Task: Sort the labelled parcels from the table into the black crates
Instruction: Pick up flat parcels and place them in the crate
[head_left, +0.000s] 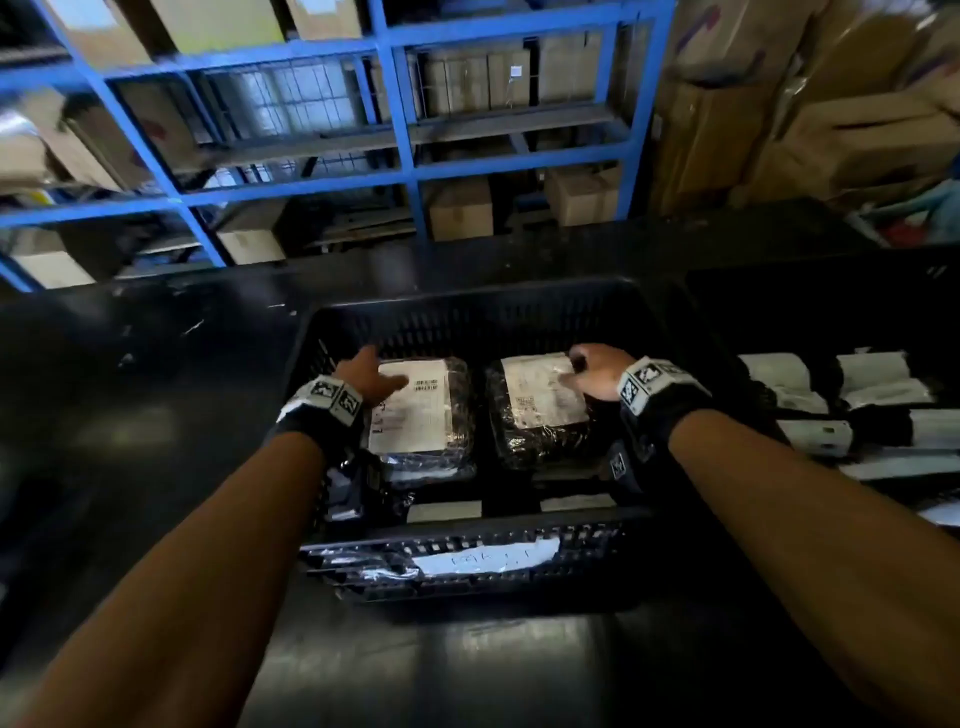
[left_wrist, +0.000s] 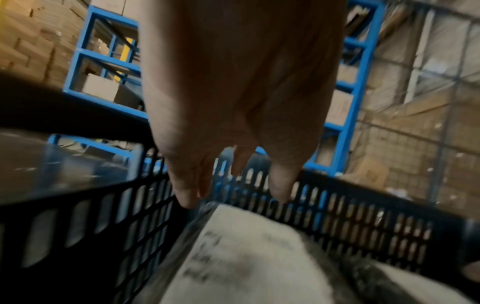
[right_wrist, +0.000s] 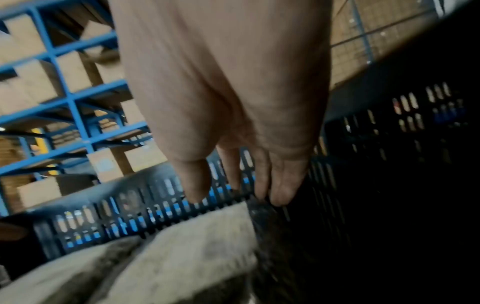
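A black slotted crate (head_left: 467, 304) stands on the table in the middle of the head view. On top of its contents lie two parcels wrapped in black film, each with a white label. My left hand (head_left: 370, 378) hovers over the far left corner of the left parcel (head_left: 422, 421), fingers straight and holding nothing. My right hand (head_left: 592, 375) is over the far right corner of the right parcel (head_left: 540, 413), also with loose straight fingers. The left wrist view shows my left hand (left_wrist: 233, 160) just above its parcel (left_wrist: 246, 257). In the right wrist view my right hand (right_wrist: 233, 164) points down at its parcel's (right_wrist: 194, 246) edge.
A second black crate (head_left: 727, 322) at the right holds several white-wrapped parcels (head_left: 857, 405). More wrapped parcels lie lower in the middle crate. The dark table (head_left: 156, 395) stretches left. Blue shelving (head_left: 405, 135) with cardboard boxes stands behind it.
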